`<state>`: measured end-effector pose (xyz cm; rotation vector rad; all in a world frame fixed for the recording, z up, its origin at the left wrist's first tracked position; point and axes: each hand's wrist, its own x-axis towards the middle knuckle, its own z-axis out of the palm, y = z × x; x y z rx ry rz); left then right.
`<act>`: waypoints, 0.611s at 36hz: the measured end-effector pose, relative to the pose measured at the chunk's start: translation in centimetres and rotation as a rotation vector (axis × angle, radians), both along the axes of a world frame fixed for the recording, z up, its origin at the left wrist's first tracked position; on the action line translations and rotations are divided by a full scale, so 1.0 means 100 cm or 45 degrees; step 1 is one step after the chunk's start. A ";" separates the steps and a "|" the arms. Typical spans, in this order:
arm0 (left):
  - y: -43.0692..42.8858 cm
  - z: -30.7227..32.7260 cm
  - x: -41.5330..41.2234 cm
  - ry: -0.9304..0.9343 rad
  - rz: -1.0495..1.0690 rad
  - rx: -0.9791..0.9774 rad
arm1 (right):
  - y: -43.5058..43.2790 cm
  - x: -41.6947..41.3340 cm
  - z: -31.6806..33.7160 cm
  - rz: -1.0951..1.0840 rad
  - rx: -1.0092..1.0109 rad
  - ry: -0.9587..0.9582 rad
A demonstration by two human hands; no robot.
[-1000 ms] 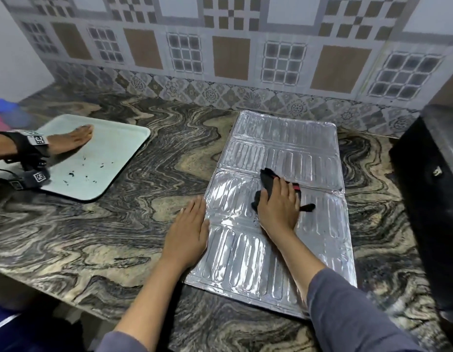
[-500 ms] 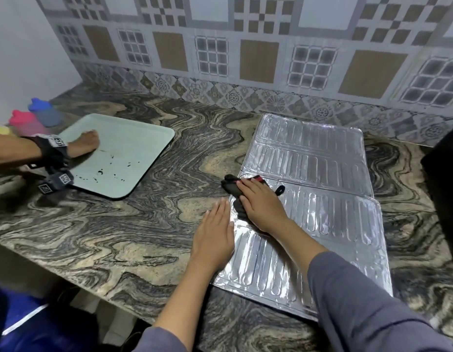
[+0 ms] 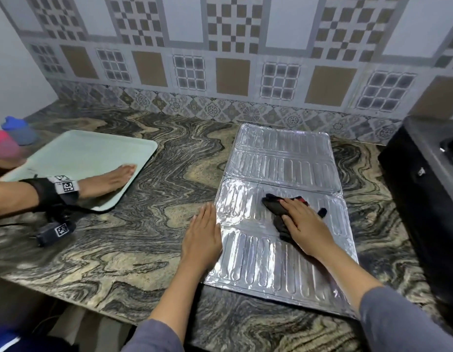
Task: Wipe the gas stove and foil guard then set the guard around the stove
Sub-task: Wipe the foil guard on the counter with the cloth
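Note:
The silver foil guard (image 3: 283, 158) lies flat and unfolded on the marbled countertop (image 3: 134, 240), right of centre. My right hand (image 3: 306, 227) presses a black cloth with a red edge (image 3: 276, 208) onto the guard's middle panel. My left hand (image 3: 202, 237) rests palm down, fingers together, across the guard's left edge and the counter. The black gas stove (image 3: 423, 189) stands at the far right, partly out of frame.
A pale green tray (image 3: 93, 153) sits at the left, with another person's hand (image 3: 111, 180) flat on it and a black tagged band on that wrist. Pink and blue bottles (image 3: 14, 135) stand at the far left. The tiled wall (image 3: 220, 72) runs behind.
My right hand slid the cloth left to the guard's left edge, then back right toward the middle. The other person's hand moved right across the tray. The camera shifted.

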<state>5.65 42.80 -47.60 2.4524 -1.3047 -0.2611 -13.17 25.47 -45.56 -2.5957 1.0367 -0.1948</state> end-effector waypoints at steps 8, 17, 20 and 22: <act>-0.001 0.004 -0.001 -0.042 -0.013 0.001 | 0.025 -0.033 -0.005 -0.526 -0.042 -0.055; -0.005 0.006 -0.001 -0.074 -0.040 0.020 | 0.069 -0.016 -0.007 -0.834 0.012 -0.032; -0.005 0.005 -0.001 -0.076 -0.048 0.020 | 0.080 -0.005 -0.007 -0.843 0.027 -0.033; -0.006 0.005 -0.001 -0.071 -0.054 0.012 | 0.085 0.003 -0.007 -0.835 0.037 -0.035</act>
